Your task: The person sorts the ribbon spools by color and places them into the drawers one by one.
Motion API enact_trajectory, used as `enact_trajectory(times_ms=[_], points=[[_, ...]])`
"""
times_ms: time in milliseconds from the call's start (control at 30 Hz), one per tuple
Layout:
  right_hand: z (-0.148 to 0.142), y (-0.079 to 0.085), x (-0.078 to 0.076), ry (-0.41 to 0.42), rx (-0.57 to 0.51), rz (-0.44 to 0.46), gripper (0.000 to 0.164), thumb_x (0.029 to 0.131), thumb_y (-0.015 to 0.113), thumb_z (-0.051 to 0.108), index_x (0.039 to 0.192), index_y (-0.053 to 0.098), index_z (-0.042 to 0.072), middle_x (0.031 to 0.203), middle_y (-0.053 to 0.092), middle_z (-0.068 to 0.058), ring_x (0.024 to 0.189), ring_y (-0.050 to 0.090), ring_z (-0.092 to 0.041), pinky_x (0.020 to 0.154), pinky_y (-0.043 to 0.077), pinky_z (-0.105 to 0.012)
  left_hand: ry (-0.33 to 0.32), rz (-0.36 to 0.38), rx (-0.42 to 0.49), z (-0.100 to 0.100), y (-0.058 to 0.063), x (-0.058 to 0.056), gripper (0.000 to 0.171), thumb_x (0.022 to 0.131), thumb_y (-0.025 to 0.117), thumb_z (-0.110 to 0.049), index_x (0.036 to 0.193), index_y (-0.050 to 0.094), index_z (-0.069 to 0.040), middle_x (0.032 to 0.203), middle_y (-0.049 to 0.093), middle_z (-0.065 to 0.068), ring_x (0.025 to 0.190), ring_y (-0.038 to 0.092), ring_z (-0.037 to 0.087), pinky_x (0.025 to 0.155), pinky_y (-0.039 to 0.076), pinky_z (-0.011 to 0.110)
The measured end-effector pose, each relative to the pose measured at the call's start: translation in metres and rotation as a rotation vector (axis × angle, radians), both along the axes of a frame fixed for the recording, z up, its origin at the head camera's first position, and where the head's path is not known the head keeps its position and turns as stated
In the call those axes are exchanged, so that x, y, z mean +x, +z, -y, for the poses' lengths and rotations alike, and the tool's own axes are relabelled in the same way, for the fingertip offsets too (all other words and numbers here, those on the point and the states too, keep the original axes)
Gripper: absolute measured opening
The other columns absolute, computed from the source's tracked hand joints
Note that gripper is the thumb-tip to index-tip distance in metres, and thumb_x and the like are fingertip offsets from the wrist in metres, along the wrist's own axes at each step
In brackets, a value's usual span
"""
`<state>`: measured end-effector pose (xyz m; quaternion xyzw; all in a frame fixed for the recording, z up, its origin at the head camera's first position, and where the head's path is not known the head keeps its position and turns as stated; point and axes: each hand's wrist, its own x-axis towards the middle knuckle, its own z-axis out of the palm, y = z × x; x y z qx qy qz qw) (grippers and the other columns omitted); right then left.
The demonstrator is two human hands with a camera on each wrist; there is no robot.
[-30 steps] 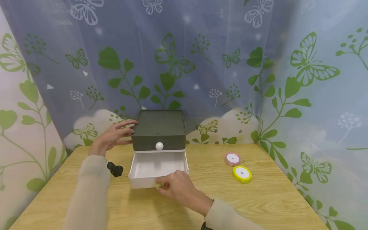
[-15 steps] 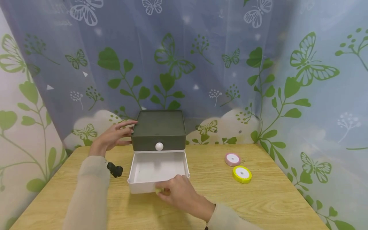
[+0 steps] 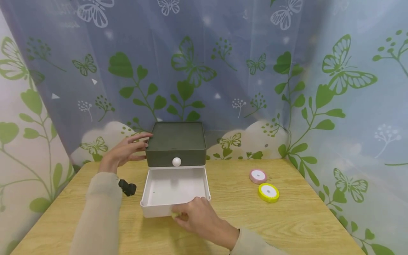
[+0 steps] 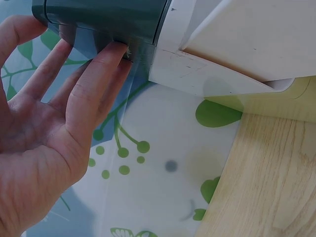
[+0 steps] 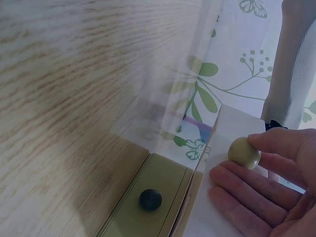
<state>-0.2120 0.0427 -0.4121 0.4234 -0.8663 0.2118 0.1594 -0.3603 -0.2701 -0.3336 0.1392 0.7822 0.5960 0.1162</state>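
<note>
A small desktop drawer unit stands on the table, with a dark green top section (image 3: 176,138) bearing a white knob (image 3: 176,162). Below it, a white drawer (image 3: 156,211) is pulled well out, with a tiny speck on its floor. My right hand (image 3: 204,217) pinches that drawer's round yellowish knob (image 5: 243,153) between thumb and fingers. My left hand (image 3: 125,150) rests its extended fingertips against the left side of the dark green section, as the left wrist view also shows. In the right wrist view, a yellow-green lower drawer (image 5: 133,217) with a dark knob (image 5: 150,199) sits below the white one.
Two ribbon rolls, one pink (image 3: 258,176) and one yellow (image 3: 268,192), lie on the wooden table (image 3: 302,219) at the right. My left wrist carries a black device (image 3: 128,188). A patterned curtain (image 3: 242,81) hangs close behind and beside the table.
My right hand has drawn the white drawer further out toward me, by the knob. The left hand has stayed against the unit's side.
</note>
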Motion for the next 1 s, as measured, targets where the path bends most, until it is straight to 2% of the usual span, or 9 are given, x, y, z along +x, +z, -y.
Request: enact_trajectory(times_ms=[300, 1000], points=[[-0.0005, 0.0018, 0.0012, 0.009, -0.002, -0.006, 0.011, 0.084, 0.084, 0.016, 0.095, 0.082, 0.017, 0.056, 0.067, 0.007, 0.052, 0.031, 0.009, 0.047, 0.025, -0.002, 0.004, 0.003, -0.004, -0.0007, 0.0020, 0.0006, 0.058, 0.109, 0.052, -0.024, 0.163, 0.031, -0.016, 0.170, 0.014, 0.021, 0.156, 0.020, 0.045, 0.115, 0.048, 0.054], [0.0011, -0.0020, 0.0028, 0.005, -0.008, -0.030, 0.010, 0.083, 0.085, 0.016, 0.091, 0.080, 0.019, 0.059, 0.069, 0.008, 0.054, 0.032, 0.009, 0.049, 0.028, -0.001, -0.006, -0.001, 0.000, -0.0012, -0.0008, 0.0013, 0.060, 0.110, 0.052, -0.026, 0.164, 0.029, -0.015, 0.173, 0.008, 0.020, 0.158, 0.013, 0.047, 0.118, 0.040, 0.062]])
